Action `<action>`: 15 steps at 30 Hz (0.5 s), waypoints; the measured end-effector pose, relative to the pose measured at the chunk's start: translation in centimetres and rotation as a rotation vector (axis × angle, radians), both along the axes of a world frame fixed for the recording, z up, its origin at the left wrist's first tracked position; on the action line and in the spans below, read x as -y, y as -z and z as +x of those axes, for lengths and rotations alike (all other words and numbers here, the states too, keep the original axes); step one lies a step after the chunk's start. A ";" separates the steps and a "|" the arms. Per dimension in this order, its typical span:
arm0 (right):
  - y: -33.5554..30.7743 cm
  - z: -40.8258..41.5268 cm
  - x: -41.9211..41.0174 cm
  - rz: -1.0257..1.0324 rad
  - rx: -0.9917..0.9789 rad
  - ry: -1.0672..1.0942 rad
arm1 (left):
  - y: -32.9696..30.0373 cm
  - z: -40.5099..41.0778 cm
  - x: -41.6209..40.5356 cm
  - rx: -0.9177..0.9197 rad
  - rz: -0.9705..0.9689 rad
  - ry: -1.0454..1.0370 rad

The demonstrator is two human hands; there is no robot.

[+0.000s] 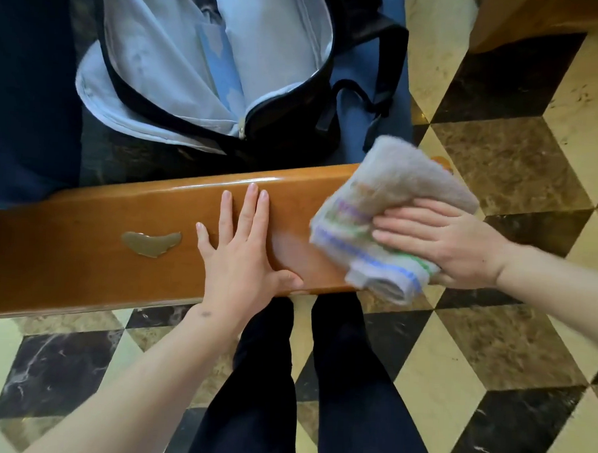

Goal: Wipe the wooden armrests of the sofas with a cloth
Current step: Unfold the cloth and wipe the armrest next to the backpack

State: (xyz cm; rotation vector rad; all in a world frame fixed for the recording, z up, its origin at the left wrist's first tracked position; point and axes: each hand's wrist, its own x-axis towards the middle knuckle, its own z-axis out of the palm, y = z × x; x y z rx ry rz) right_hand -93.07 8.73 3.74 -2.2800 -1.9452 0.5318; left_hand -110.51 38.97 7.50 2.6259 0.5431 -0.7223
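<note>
The glossy brown wooden armrest [84, 251] is pressed by the left hand [241, 254], laid flat with fingers straight and spread. Just right of it, a folded grey cloth with blue and green stripes [383, 219] is held against the armrest's end by the right hand [447, 246], fingers extended on top, thumb tucked beneath. Beyond the hands, an open black backpack with pale blue lining [208, 68] is seen on the blue sofa seat [368, 92].

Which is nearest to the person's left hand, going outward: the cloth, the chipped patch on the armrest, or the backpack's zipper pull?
From the left hand, flat on the armrest:
1. Chipped patch, just left of the hand.
2. Cloth, to the right, under the right hand.
3. Zipper pull, beyond the armrest, on the seat.
</note>
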 end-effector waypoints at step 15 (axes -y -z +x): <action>-0.4 -11.7 -14.9 0.009 0.098 1.716 | 0.1 0.4 0.5 -0.013 0.006 -0.030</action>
